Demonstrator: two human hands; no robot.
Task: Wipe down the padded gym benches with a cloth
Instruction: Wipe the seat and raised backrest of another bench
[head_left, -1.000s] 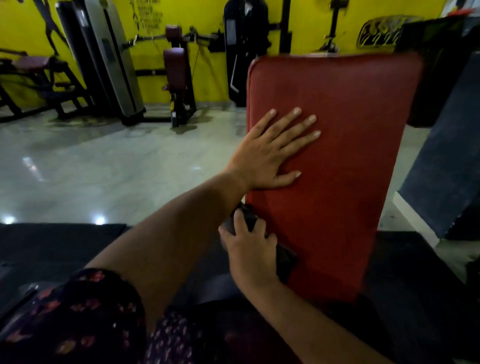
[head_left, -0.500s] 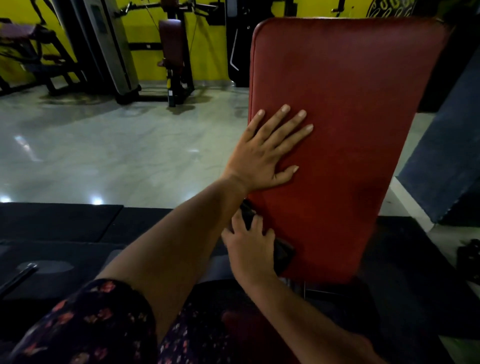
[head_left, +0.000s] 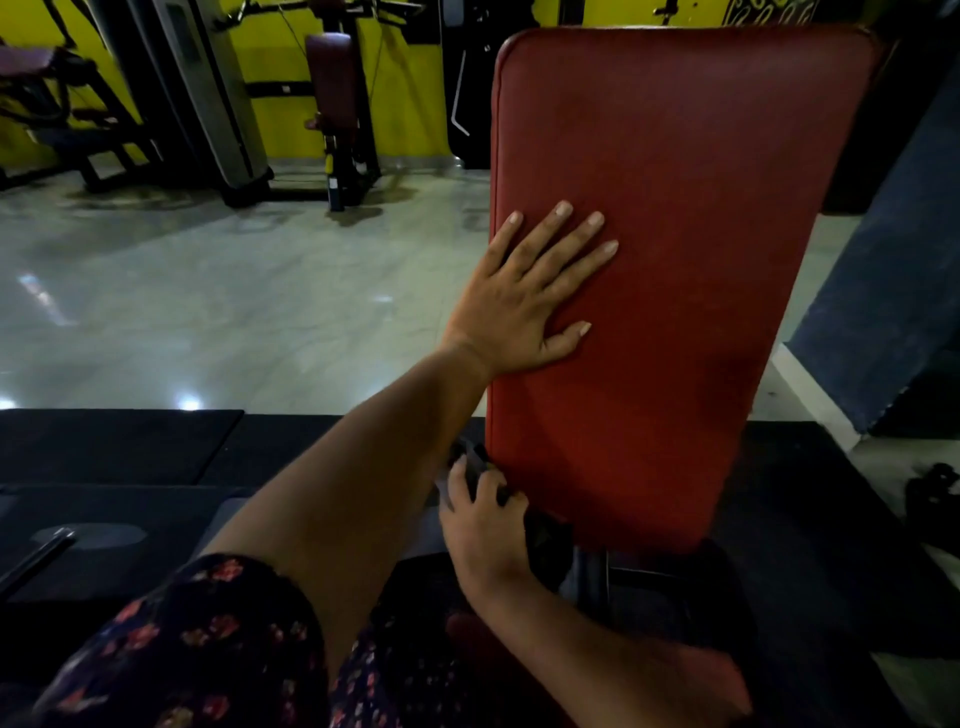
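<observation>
My left hand (head_left: 524, 296) lies flat on the red back pad (head_left: 701, 208), fingers spread toward one o'clock. At its seven o'clock corner my right hand (head_left: 483, 525) grips a dark cloth (head_left: 475, 458).

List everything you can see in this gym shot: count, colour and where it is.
red padded bench backrest: one, red, upright at centre right.
dark cloth: one, dark grey, at the backrest's lower left edge.
gym machines: at least two, black and grey, by the far wall.
glossy tiled floor: one, pale, left middle.
black rubber mats: several, black, foreground.
yellow wall: one, yellow, background.
left hand: one, flat on the backrest.
right hand: one, gripping the cloth.
</observation>
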